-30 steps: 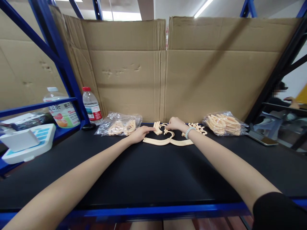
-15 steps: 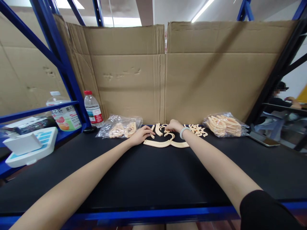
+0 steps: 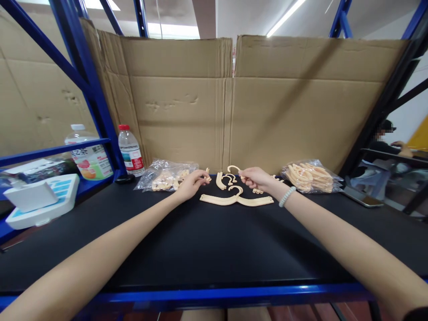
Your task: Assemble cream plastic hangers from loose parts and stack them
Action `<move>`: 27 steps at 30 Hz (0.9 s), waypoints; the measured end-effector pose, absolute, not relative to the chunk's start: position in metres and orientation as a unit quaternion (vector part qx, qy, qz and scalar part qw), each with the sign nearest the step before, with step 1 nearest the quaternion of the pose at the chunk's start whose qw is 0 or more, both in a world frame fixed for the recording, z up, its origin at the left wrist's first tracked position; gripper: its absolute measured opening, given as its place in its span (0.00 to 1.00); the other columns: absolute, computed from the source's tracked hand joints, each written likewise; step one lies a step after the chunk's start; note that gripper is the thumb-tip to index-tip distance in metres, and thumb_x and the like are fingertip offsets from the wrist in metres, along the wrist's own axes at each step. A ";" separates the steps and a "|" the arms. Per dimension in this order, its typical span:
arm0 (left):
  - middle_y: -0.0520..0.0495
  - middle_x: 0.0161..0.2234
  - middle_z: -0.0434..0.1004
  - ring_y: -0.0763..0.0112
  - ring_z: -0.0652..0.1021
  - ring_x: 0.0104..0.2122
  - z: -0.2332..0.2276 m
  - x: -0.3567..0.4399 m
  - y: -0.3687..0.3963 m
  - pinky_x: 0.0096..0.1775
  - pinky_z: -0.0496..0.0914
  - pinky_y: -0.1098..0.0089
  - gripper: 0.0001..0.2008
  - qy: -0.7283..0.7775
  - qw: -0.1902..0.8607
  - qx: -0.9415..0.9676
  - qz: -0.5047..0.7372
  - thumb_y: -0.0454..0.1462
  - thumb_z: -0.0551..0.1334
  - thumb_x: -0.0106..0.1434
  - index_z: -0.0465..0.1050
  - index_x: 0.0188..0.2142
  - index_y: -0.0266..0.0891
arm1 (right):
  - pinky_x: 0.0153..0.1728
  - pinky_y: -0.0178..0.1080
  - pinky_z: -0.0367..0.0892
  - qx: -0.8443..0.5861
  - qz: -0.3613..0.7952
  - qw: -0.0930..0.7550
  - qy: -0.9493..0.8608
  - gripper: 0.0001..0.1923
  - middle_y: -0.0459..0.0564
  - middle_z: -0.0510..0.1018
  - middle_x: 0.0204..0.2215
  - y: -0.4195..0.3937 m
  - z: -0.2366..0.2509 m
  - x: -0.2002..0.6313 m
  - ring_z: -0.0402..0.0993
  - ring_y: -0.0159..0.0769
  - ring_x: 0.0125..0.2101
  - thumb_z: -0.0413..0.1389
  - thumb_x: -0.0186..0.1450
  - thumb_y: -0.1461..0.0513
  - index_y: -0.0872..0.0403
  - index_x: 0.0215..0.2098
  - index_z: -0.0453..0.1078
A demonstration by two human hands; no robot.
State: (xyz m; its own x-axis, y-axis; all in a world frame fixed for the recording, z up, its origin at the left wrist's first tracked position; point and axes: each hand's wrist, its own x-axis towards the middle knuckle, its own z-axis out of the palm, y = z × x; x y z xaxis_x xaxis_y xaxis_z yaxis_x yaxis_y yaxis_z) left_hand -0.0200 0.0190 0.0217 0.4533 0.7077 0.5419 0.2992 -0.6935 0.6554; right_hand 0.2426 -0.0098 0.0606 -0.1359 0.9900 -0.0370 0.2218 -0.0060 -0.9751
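Observation:
My left hand (image 3: 194, 183) is closed in a pinch on a beige hanger piece (image 3: 207, 171), mostly hidden by the fingers. Between the fingertips of my right hand (image 3: 256, 177) is a curved hanger hook (image 3: 233, 167), held raised with its bend toward the left. Below both hands, a folding hanger (image 3: 222, 201) lies flat on the black tabletop (image 3: 214, 249), two arms spread and its hook pointing up. Behind it lie more hanger arms (image 3: 220, 181) and loose hooks (image 3: 228, 180). Further small pieces (image 3: 257, 191) are partly covered by my right hand.
Clear bags of hanger parts sit at left (image 3: 167, 176) and right (image 3: 309, 176). A phone (image 3: 363, 198) lies by the right bag. At left stand a red-capped bottle (image 3: 130, 151), a larger bottle (image 3: 88, 156) and a white-blue tray (image 3: 43, 200). Cardboard (image 3: 180, 107) walls the back. A person (image 3: 384, 142) sits far right.
My right hand has lifted a hook from among the parts and moved right. My left hand has picked up the hanger piece it was touching and drawn slightly left.

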 end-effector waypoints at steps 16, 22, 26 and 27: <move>0.46 0.48 0.67 0.72 0.77 0.33 0.011 0.041 -0.048 0.38 0.74 0.64 0.25 0.288 0.508 0.653 0.483 0.38 0.71 0.49 0.66 0.46 0.43 | 0.19 0.30 0.64 -0.385 0.551 0.484 -0.559 0.17 0.47 0.74 0.26 -0.075 0.021 0.240 0.68 0.29 0.24 0.67 0.51 0.55 0.55 0.31 0.68; 0.49 0.32 0.72 0.64 0.77 0.37 0.007 0.048 -0.059 0.45 0.72 0.59 0.20 0.299 0.536 0.607 0.505 0.37 0.70 0.50 0.68 0.43 0.40 | 0.23 0.30 0.68 -0.388 0.584 0.453 -0.550 0.16 0.49 0.75 0.33 -0.080 0.018 0.238 0.69 0.30 0.30 0.66 0.52 0.54 0.55 0.31 0.70; 0.49 0.33 0.74 0.64 0.77 0.37 0.008 0.049 -0.067 0.44 0.71 0.61 0.10 0.313 0.491 0.639 0.503 0.38 0.68 0.52 0.70 0.33 0.40 | 0.31 0.36 0.72 -0.366 0.617 0.436 -0.543 0.16 0.49 0.75 0.38 -0.083 0.018 0.238 0.73 0.34 0.35 0.65 0.54 0.52 0.54 0.30 0.68; 0.50 0.32 0.73 0.64 0.77 0.36 0.009 0.049 -0.068 0.43 0.71 0.62 0.10 0.315 0.484 0.643 0.503 0.38 0.68 0.53 0.71 0.33 0.40 | 0.33 0.37 0.73 -0.360 0.625 0.433 -0.540 0.16 0.50 0.75 0.39 -0.083 0.018 0.238 0.73 0.35 0.35 0.65 0.55 0.52 0.54 0.30 0.68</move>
State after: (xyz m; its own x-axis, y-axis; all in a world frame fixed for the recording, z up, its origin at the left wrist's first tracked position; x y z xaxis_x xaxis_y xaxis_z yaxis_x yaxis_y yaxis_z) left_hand 0.0493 -0.0676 0.0087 0.2960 0.8917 0.3425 -0.0817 -0.3336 0.9392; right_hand 0.2382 -0.0833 0.0182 -0.3663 0.9303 0.0171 -0.1516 -0.0415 -0.9876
